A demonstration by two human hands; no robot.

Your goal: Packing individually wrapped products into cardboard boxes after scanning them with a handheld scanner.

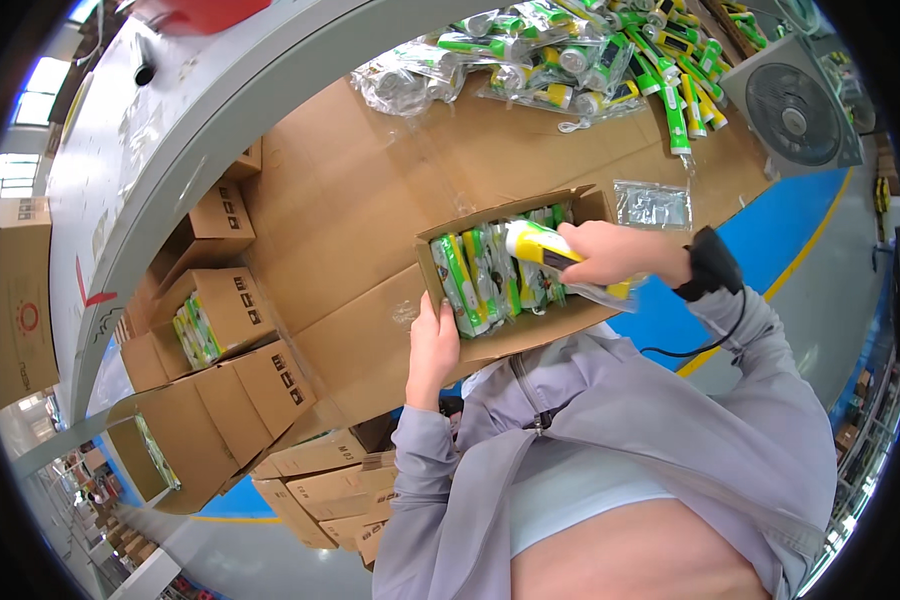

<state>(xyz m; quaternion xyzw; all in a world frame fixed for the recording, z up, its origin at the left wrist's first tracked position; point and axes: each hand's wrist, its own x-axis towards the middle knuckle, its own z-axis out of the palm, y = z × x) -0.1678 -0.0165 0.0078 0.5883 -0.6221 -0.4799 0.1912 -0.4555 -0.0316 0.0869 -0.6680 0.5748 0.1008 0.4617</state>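
An open cardboard box (510,346) stands in front of me, holding a row of bagged green, yellow and white flashlights (475,275). My left hand (433,345) grips the box's left wall, its fingers at the upper edge. Above the box's right half, my right hand (610,252) is closed around a yellow-and-white flashlight (542,245) with a dark panel. The flashlight is tilted, its white head pointing left, and clear plastic film hangs below my hand. It hides part of the flashlights beneath. A flat clear plastic bag (653,205) lies just beyond the box.
Bagged and loose flashlights (590,60) are heaped at the far side of the cardboard-covered table (360,190). A box fan (795,112) stands at the far right. Several cardboard boxes (220,310) line the left, some containing flashlights. A white-topped bench (160,150) curves beyond them.
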